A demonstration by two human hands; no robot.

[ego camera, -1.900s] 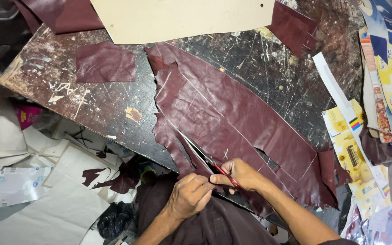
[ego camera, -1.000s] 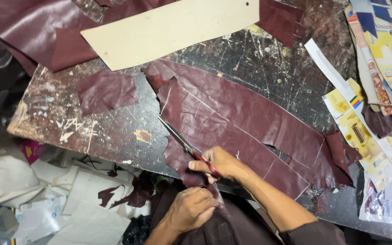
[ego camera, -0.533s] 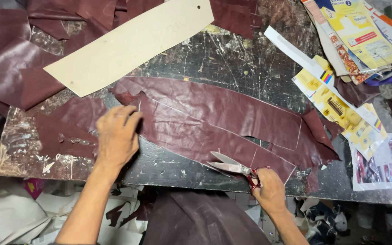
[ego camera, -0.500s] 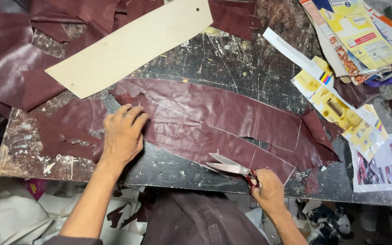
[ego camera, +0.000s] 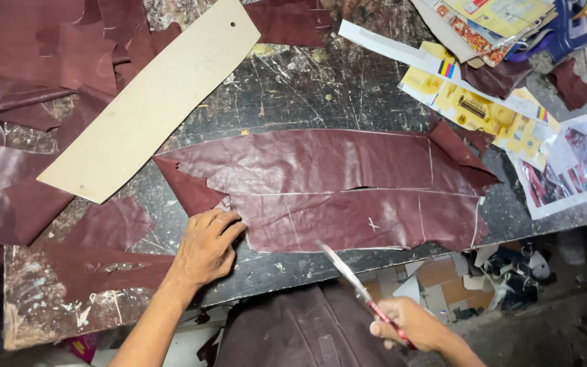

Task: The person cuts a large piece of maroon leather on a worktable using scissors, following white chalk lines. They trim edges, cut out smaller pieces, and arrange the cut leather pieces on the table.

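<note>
My left hand (ego camera: pixel 205 248) lies flat, fingers spread, pinning the maroon leather panel (ego camera: pixel 334 187) to the workbench (ego camera: pixel 307 88). My right hand (ego camera: pixel 412 326) is clenched around red-handled scissors (ego camera: pixel 354 285), blades together. Cutting stage; next, the blades must meet a chalk line squarely.

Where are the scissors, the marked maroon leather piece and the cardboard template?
scissors (ego camera: pixel 348 272): head view, on the blades.
marked maroon leather piece (ego camera: pixel 327 183): head view, on its glossy middle.
cardboard template (ego camera: pixel 151 102): head view, on its flat centre.

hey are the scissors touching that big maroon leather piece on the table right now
Apart. The head view shows the scissors, held in the right hand, with their blade tips over bare dark tabletop just below the leather piece, a strip of table between.
</note>
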